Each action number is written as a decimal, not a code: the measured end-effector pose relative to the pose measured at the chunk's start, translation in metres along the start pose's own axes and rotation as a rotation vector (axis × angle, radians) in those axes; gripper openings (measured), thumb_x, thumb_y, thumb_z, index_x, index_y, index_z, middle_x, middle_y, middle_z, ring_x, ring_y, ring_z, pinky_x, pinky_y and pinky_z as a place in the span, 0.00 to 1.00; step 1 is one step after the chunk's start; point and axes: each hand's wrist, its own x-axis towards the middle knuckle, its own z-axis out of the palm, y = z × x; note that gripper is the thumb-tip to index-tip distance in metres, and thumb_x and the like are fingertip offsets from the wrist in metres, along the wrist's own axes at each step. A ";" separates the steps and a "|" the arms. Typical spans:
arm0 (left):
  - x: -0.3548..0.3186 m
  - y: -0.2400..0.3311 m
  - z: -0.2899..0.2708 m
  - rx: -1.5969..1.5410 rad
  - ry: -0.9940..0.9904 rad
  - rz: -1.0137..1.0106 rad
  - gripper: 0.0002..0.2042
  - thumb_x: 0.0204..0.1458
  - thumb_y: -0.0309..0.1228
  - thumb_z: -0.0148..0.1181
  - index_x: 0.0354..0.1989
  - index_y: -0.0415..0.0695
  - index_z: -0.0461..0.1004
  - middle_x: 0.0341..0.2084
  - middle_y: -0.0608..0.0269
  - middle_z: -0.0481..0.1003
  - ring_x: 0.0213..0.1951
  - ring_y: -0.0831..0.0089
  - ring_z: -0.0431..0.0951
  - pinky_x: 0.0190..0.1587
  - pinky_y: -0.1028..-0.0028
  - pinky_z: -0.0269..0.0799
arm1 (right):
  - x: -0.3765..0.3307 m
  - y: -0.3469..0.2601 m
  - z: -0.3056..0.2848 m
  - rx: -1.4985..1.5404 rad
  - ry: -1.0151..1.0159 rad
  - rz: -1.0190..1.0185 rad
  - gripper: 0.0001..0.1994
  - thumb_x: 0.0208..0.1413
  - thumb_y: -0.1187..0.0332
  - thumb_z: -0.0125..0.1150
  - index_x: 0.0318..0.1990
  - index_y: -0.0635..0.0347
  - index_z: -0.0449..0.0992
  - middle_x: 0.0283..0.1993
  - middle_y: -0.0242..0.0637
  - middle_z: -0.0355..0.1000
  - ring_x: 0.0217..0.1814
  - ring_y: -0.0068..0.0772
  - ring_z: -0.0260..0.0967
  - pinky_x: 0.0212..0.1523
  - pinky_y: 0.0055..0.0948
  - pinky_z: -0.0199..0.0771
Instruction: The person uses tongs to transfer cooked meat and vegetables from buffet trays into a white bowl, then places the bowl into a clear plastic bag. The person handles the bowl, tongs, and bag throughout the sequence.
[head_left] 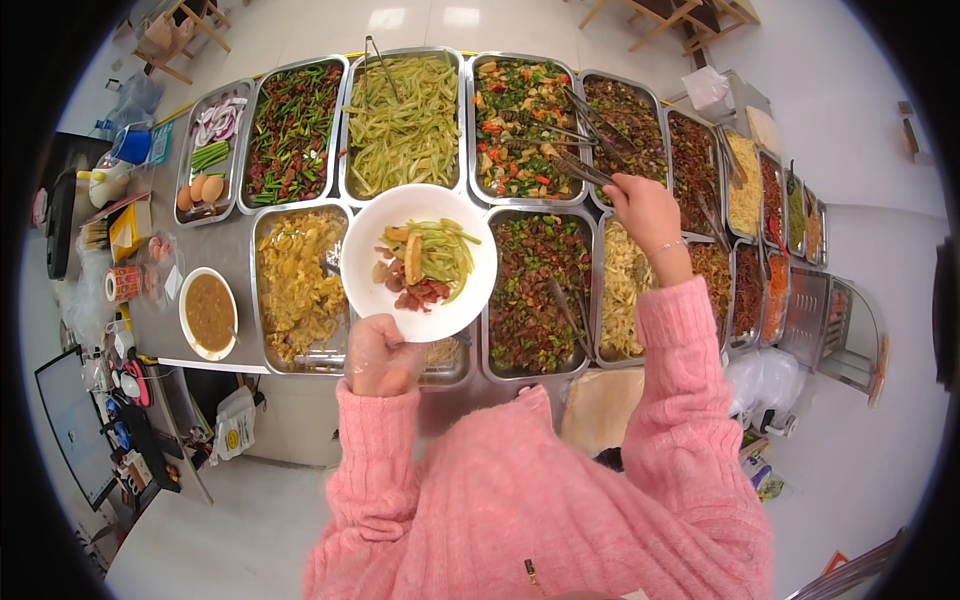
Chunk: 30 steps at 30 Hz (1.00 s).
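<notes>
My left hand (384, 360) is closed on the near rim of a white bowl (362, 262). In the bowl lie green shredded vegetable (450, 255), a piece of browned tofu (413, 258) and reddish meat slices (420, 298). My right hand (645, 215) is shut on metal tongs (583, 168), whose tips reach left over the tray of diced tofu with red and green peppers (515, 90). A second pair of tongs (605, 128) slants beside them, partly overlapping. Below my right hand are a tray of pale shredded food (622, 285) and a tray of dark minced meat with green bits (530, 260).
Two rows of metal food trays fill the counter. Tongs (380, 65) stand in the green shreds tray (415, 130). Scrambled egg (295, 270) is left of the bowl. Further left sit a bowl of brown sauce (210, 312) and a tray with eggs and onion (215, 150). A monitor (75, 425) stands lower left.
</notes>
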 end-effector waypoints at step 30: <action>-0.006 0.015 -0.012 -0.038 0.191 0.111 0.37 0.29 0.10 0.37 0.58 0.36 0.63 0.53 0.55 0.69 0.57 0.55 0.69 0.64 0.55 0.67 | 0.011 -0.019 0.016 -0.255 0.012 -0.125 0.10 0.55 0.61 0.63 0.30 0.58 0.79 0.31 0.41 0.76 0.31 0.48 0.77 0.32 0.42 0.77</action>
